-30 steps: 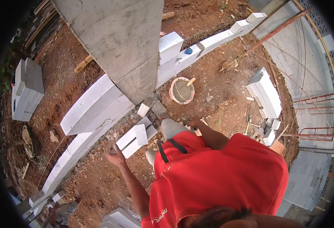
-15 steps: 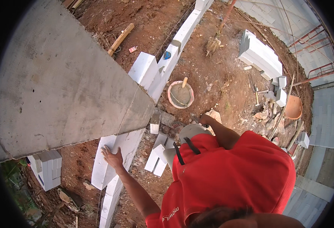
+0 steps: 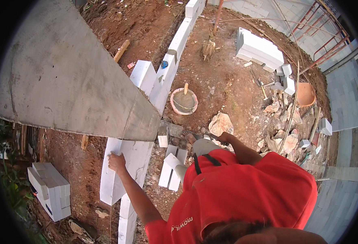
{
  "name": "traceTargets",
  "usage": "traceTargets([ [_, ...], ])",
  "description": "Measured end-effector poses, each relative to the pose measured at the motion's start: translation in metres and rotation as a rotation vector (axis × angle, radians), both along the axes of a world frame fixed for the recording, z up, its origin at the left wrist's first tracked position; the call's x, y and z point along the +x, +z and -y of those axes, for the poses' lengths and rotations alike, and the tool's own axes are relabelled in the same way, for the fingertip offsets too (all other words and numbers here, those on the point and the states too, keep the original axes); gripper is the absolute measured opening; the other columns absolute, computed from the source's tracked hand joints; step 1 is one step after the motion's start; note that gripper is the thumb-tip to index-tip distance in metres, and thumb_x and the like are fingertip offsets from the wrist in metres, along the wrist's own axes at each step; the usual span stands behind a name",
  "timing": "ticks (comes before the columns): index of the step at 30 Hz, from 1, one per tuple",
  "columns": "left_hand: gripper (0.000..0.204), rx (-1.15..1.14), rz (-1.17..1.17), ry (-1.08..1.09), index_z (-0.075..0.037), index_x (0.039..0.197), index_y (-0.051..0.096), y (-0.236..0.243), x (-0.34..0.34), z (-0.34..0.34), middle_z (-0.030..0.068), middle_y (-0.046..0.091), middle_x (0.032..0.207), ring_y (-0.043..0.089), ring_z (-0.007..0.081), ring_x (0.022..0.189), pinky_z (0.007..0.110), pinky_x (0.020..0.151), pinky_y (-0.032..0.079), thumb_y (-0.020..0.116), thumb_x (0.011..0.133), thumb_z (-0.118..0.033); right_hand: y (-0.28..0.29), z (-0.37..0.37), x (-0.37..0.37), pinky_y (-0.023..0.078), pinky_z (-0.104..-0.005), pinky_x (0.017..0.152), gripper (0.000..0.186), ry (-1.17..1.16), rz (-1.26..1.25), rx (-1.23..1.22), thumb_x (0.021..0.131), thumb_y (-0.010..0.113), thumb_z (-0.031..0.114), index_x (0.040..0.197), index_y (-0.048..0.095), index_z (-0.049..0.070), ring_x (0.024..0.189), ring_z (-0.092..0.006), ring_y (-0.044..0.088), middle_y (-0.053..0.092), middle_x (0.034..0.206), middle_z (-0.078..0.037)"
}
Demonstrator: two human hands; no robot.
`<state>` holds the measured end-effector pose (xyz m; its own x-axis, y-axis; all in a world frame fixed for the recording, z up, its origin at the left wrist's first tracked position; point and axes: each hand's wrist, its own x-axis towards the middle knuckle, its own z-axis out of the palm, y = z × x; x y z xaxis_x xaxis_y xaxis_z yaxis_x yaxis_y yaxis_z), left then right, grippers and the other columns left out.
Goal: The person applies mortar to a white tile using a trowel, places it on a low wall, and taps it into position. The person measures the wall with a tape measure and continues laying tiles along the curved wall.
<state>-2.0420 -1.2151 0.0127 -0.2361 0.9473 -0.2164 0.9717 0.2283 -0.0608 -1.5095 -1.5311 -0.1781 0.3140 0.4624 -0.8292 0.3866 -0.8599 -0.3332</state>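
My left hand [image 3: 117, 162] rests at the top of a large white building block [image 3: 136, 156], its fingers curled in; what they pinch, if anything, is hidden. A thin string line [image 3: 110, 219] runs along the wall and passes close to that hand. The block sits on a lower course of white blocks [image 3: 126, 223], against the grey concrete slab [image 3: 73, 85]. Beside my knee, my right hand [image 3: 226, 138] is closed; something dark shows by its fingers, too little to name. A tub of grey mortar [image 3: 183, 106] with a wooden-handled tool [image 3: 186, 88] stands ahead.
Loose white blocks [image 3: 173, 167] lie by my legs. More blocks are stacked at left [image 3: 50, 189] and far right [image 3: 258, 49]. A blue object [image 3: 164, 64] sits on the far wall. A hammer [image 3: 263, 90], an orange basin [image 3: 306, 94] and torn sacks [image 3: 221, 124] lie right.
My left hand has gone from flat, outstretched fingers on the block to curled fingers at its top. My right hand has shifted slightly lower in the picture. The view has turned a little.
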Motion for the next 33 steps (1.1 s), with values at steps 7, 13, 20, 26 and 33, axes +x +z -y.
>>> traceTargets([
  [7,0.03,0.317,-0.058,-0.138,-0.006,0.099,0.077,-0.001,-0.015,0.001,0.0177,0.076,0.094,0.075,0.0359,0.087,0.047,0.077,0.059,0.077,0.084,-0.031,-0.02,0.142,-0.008,0.057,-0.0415,0.081,0.054,0.046,0.08,-0.268,0.08,0.074,0.051,0.109,0.077,0.006,0.091,-0.0273,0.073,0.077,0.107,-0.014],
  [13,0.035,0.39,0.129,-0.077,-0.005,0.113,0.076,-0.025,0.0,0.027,0.0177,0.076,0.103,0.074,0.0367,0.093,0.048,0.088,0.057,0.076,0.087,-0.029,-0.129,0.233,0.037,0.053,-0.0448,0.095,0.051,0.347,-0.09,-0.428,0.087,0.066,0.05,0.12,0.075,0.012,0.108,-0.0265,0.069,0.074,0.12,-0.014],
  [20,0.021,0.708,0.107,-0.333,-0.008,0.102,0.076,-0.001,-0.053,0.024,0.0105,0.076,0.113,0.069,0.0345,0.11,0.052,0.106,0.045,0.073,0.091,-0.026,-0.074,0.122,-0.021,0.057,-0.0417,0.081,0.047,0.013,0.098,-0.076,0.079,0.076,0.045,0.111,0.078,0.01,0.095,-0.0263,0.073,0.076,0.107,-0.015],
  [26,0.011,1.038,0.473,-0.493,-0.006,0.099,0.073,0.006,0.03,0.063,0.0091,0.075,0.112,0.068,0.0297,0.11,0.054,0.111,0.042,0.074,0.09,-0.013,0.011,0.082,0.013,0.052,-0.0392,0.05,0.041,-0.403,0.008,0.148,0.084,0.079,0.032,0.08,0.073,-0.009,0.055,-0.0212,0.066,0.071,0.07,-0.014],
  [33,0.013,0.457,0.771,-0.236,0.0,0.092,0.068,-0.102,0.071,0.167,0.0123,0.074,0.092,0.071,0.0269,0.085,0.038,0.076,0.056,0.078,0.084,-0.005,0.034,0.065,0.022,0.053,-0.039,0.052,0.044,-0.404,0.005,0.161,0.084,0.078,0.033,0.077,0.071,-0.01,0.056,-0.0223,0.067,0.07,0.068,-0.015],
])
